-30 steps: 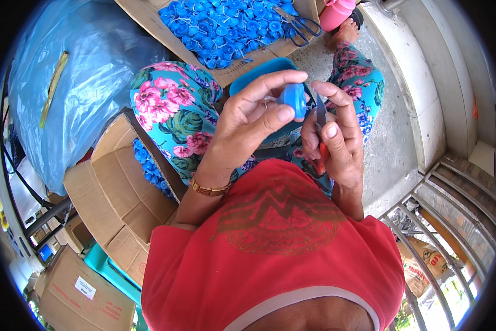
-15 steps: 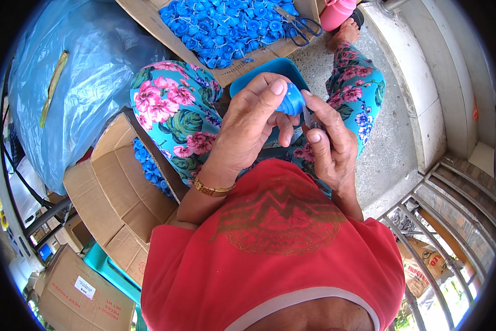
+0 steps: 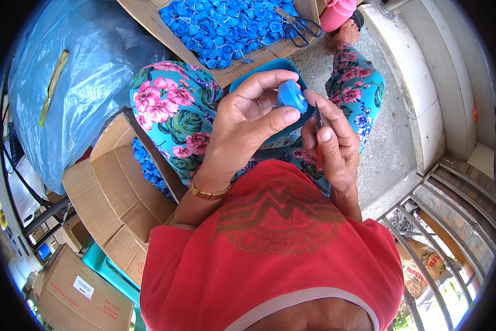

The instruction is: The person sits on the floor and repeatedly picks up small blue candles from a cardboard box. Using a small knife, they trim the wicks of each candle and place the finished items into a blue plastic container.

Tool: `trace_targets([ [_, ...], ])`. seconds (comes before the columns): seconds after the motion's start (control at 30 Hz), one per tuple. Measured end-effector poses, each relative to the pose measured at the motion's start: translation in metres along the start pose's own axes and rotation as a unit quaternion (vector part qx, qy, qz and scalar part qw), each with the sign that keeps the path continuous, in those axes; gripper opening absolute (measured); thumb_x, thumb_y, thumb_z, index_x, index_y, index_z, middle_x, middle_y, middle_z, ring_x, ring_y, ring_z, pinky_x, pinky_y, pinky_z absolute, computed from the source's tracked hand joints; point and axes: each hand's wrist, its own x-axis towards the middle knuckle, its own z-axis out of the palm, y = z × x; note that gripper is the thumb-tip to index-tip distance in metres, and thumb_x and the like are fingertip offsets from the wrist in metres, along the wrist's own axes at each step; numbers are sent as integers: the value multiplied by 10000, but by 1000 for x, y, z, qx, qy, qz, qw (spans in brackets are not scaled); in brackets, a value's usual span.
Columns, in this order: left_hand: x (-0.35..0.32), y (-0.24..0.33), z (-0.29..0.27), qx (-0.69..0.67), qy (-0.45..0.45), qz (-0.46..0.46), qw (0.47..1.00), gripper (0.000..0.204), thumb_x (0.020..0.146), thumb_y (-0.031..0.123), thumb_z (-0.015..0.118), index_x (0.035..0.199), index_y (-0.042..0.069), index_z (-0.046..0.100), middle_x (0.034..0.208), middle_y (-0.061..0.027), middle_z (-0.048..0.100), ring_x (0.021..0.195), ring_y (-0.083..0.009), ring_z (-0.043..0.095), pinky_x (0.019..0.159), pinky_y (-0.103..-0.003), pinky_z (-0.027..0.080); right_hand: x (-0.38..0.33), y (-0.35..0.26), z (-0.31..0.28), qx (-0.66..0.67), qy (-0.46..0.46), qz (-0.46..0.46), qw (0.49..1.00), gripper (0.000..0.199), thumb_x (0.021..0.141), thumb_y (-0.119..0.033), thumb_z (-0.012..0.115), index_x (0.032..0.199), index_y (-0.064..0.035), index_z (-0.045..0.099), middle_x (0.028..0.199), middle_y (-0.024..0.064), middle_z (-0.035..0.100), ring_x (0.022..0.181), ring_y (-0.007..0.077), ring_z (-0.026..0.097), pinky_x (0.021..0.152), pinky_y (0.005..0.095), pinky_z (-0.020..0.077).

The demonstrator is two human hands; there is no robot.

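Observation:
My left hand grips a small, rounded blue piece between thumb and fingers. That piece looks like waxy or plastic material, with a pale spot on its right side; I cannot tell its exact kind. In my right hand is a small knife with a dark blade pointing up and a reddish handle partly hidden by the fingers. The right fingertips are close beside the blue piece. Below both hands, between my knees, a blue plastic basin is partly covered by them.
A cardboard box ahead holds many blue pieces with white strings, and scissors lie at its right. Another open box at left has more blue pieces. A blue plastic bag, metal railing and pink container surround me.
My left hand has turned the blue piece, its thumb moving from above to below it. The right hand has drawn slightly away, with the knife blade now pointing up.

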Motion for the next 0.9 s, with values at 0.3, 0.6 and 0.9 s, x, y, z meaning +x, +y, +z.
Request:
trace_targets([
  [0.3, -3, -3, 3, 93, 2, 41, 995, 447, 834, -40, 588, 1266, -26, 473, 1169, -116, 559, 1019, -151, 561, 902, -284, 451, -5, -1, 3, 11, 4, 37, 999, 451, 943, -229, 484, 1321, 8, 421, 886, 62, 550, 726, 104, 509, 634, 229, 408],
  [0.6, -3, -5, 2, 186, 27, 103, 977, 446, 765, 9, 677, 1193, 13, 550, 1099, -95, 577, 1002, -139, 555, 861, -267, 453, -4, 2, 5, -151, 19, -43, 987, 396, 934, -197, 486, 1272, 8, 472, 1263, 172, 526, 1089, 254, 568, 873, 315, 458],
  [0.9, -5, -1, 5, 276, 24, 141, 951, 367, 772, 90, 670, 1122, 24, 581, 1030, -133, 618, 942, -254, 611, 857, -335, 468, -3, 3, 8, -157, 51, -93, 982, 345, 930, -199, 501, 1202, 13, 494, 1152, 160, 578, 957, 208, 613, 795, 291, 481],
])
